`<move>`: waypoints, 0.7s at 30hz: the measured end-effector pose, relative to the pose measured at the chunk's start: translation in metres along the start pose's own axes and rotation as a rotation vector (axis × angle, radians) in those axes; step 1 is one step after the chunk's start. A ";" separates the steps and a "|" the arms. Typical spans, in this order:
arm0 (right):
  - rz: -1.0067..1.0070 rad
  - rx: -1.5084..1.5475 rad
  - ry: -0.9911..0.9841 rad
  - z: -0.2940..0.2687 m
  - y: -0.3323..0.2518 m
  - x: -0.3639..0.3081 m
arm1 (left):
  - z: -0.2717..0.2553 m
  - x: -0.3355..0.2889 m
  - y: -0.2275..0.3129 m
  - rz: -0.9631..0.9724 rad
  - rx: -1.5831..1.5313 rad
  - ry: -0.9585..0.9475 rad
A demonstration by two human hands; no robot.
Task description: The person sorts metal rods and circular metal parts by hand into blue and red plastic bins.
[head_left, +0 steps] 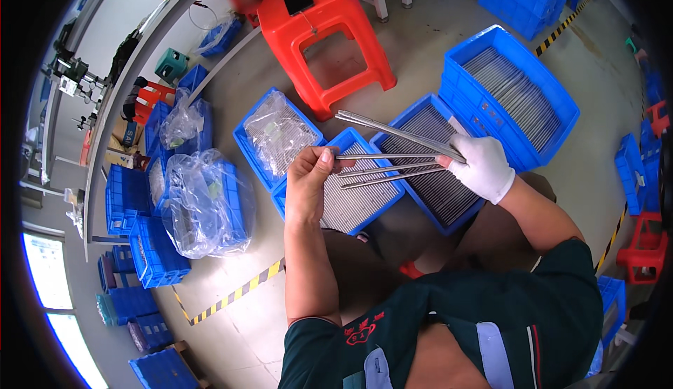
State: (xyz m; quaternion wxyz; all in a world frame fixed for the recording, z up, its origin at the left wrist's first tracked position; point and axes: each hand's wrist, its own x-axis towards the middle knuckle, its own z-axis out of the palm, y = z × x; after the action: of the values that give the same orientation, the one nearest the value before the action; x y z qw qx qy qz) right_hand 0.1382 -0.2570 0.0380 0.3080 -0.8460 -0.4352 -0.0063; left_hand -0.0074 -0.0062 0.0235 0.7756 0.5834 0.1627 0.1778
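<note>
Grey floor (417, 45), yellow-and-black tape (242, 289) running across it. Person in a dark green shirt (477, 319), crates just ahead of the lap. Red plastic stool (340, 0) beyond the crates. Tall blue crate (484, 119) to the person's right, grey rods in rows inside. Beside it a lower blue crate (410, 113), also lined with rods; then another crate (347, 136) with lighter rods, partly behind the left hand and forearm. Fourth one, the far-left crate (256, 161), has a clear bag (277, 126) on its contents. More blue crates off to the left, a big crumpled plastic bag (200, 213) draped over one.

Right hand (484, 168), in a white glove: fingers closed round several long metal rods (396, 137), gripping them near their right-hand ends. Rods fan out leftward, over the two middle crates, clear of both by the look of it. I count about four spreading directions; exact number I can't tell, some overlap. Left hand (305, 185), bare: narrow pinch, thumb and finger on the left end of one of those rods, near level between the hands. Flat black object (298, 0) lying on the stool seat.
</note>
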 end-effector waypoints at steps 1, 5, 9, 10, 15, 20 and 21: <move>-0.001 -0.001 0.000 0.000 0.000 0.000 | 0.001 0.000 0.001 0.001 -0.001 0.000; -0.057 -0.044 0.039 0.000 -0.001 -0.001 | -0.001 -0.002 0.002 -0.040 0.017 0.006; -0.121 -0.114 0.076 0.000 0.000 -0.002 | -0.005 0.000 0.000 -0.075 -0.005 -0.026; -0.118 -0.114 0.077 0.000 -0.001 -0.002 | -0.004 0.000 0.000 -0.077 -0.004 -0.028; -0.085 -0.120 0.019 0.000 -0.005 -0.003 | -0.009 -0.001 -0.002 -0.038 -0.008 -0.019; 0.018 -0.003 -0.059 0.006 0.005 -0.005 | -0.007 -0.001 -0.003 0.002 -0.034 -0.111; 0.060 0.020 -0.089 0.006 0.005 -0.005 | -0.005 -0.001 -0.002 -0.001 -0.044 -0.106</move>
State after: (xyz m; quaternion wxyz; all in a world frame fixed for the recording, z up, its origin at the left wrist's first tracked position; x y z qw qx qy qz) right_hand 0.1373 -0.2601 0.0292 0.2970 -0.8550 -0.4227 0.0448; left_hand -0.0108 -0.0029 0.0199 0.7958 0.5748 0.1178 0.1497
